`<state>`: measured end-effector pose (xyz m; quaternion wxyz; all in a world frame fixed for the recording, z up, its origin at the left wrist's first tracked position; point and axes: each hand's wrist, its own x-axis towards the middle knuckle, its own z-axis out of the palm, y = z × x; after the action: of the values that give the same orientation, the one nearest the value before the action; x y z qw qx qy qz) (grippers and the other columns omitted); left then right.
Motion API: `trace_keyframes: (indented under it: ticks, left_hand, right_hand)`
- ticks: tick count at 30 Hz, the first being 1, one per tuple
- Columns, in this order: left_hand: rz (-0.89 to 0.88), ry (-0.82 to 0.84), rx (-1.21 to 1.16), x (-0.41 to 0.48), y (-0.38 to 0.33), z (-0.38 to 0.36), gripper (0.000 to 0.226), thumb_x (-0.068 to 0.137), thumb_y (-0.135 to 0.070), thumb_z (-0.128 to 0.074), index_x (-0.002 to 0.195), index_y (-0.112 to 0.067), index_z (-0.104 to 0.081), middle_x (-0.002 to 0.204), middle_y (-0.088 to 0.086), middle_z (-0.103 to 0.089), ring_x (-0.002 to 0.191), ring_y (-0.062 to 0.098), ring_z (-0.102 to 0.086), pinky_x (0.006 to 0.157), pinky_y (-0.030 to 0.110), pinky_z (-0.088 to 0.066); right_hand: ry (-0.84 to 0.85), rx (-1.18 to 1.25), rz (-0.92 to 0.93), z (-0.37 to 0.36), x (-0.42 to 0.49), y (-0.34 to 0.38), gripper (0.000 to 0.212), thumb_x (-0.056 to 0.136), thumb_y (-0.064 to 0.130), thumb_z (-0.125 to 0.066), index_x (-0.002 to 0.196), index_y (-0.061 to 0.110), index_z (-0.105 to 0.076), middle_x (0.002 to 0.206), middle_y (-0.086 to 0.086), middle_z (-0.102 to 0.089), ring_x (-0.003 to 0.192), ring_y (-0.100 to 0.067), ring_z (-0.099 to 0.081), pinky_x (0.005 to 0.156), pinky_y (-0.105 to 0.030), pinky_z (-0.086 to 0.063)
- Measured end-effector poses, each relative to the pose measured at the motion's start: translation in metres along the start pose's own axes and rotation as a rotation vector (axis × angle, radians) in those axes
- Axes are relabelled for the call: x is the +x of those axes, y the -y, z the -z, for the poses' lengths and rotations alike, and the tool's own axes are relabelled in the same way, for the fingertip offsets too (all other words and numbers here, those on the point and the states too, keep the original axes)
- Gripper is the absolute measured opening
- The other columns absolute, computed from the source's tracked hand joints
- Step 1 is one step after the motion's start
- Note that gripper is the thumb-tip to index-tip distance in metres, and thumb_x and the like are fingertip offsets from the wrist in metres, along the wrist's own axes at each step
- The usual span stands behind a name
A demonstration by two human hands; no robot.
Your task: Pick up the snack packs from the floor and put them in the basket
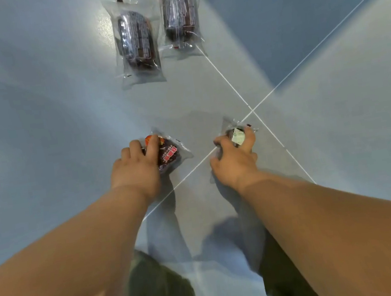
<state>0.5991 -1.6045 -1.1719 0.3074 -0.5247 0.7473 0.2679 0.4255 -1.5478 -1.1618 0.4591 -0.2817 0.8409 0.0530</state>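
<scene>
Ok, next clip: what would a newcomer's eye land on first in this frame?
Two bare arms reach in from the bottom edge. The left hand grips a red-labelled snack pack and the right hand grips a clear-wrapped snack pack, both down at the grey tiled floor, mid-frame. Beyond them, near the top, two longer dark packs lie side by side, untouched.

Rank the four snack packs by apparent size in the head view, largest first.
1. The far left pack.
2. The far right pack, slightly smaller, perhaps just farther away.
3. The red-labelled pack in the left hand and the white-labelled pack in the right hand: partly covered, unranked.
</scene>
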Motion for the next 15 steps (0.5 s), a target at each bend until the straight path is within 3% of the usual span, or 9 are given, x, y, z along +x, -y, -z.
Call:
trace_keyframes:
  ticks: [6,11,15]
  left_hand:
    - [0.141,-0.030,-0.242,-0.027,-0.007,0.042,0.061,0.088,-0.035,-0.052,0.139,-0.015,-0.025,0.121,0.018,-0.042,0.109,0.040,-0.044,0.088,0.041,-0.039]
    - [0.236,-0.034,-0.598,-0.084,-0.019,0.118,0.060,0.090,-0.024,-0.052,0.143,-0.016,-0.024,0.128,0.019,-0.032,0.099,0.044,-0.054,0.088,0.040,-0.041]
    - [0.306,-0.086,-0.711,-0.148,-0.029,0.191,0.059,0.092,-0.021,-0.052,0.143,-0.015,-0.023,0.133,0.021,-0.029,0.102,0.046,-0.054,0.091,0.038,-0.040]
  right_hand:
    - [-0.005,0.062,0.028,0.039,-0.029,0.018,0.024,0.090,0.022,-0.050,0.111,0.033,-0.055,0.154,0.006,0.001,0.119,-0.032,-0.035,0.103,-0.033,-0.032]
    - [-0.028,0.077,0.089,0.093,-0.090,0.053,0.026,0.090,0.019,-0.050,0.110,0.035,-0.054,0.152,0.013,0.003,0.115,-0.029,-0.035,0.094,-0.032,-0.040]
    - [-0.047,0.092,0.129,0.151,-0.157,0.089,0.030,0.089,0.020,-0.050,0.114,0.036,-0.053,0.152,0.011,0.004,0.112,-0.032,-0.037,0.094,-0.034,-0.039]
